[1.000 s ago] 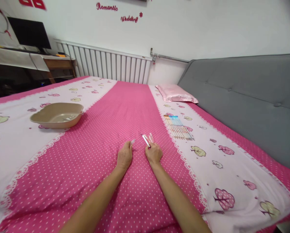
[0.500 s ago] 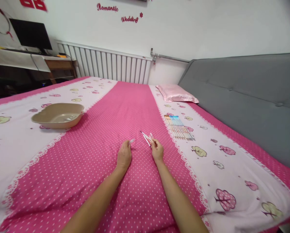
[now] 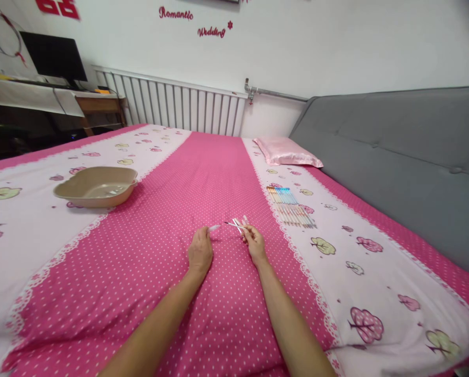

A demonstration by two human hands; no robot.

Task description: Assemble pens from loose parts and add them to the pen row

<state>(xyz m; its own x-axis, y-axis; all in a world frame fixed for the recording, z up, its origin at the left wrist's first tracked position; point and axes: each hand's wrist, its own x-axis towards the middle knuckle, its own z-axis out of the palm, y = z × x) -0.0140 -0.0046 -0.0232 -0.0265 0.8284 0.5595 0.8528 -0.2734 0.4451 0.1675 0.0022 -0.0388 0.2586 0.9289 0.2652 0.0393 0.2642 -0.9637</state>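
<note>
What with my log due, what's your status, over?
Left hand pinches pale piece. Right hand holds dark-tipped pen, tip leftward. Pen rows lie right, basin left, neither between the hands.

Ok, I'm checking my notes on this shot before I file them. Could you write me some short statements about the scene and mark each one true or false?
1. The right hand holds a slim white stick with a dark tip. True.
2. The left hand is empty. False: it pinches a small pale object.
3. The pen-like sticks lie in two rows. True.
4. The tan basin sits to the right of those rows. False: it sits well to their left.
5. The pillow is pink. True.
6. The monitor shows a bright picture. False: its screen is dark.
</note>
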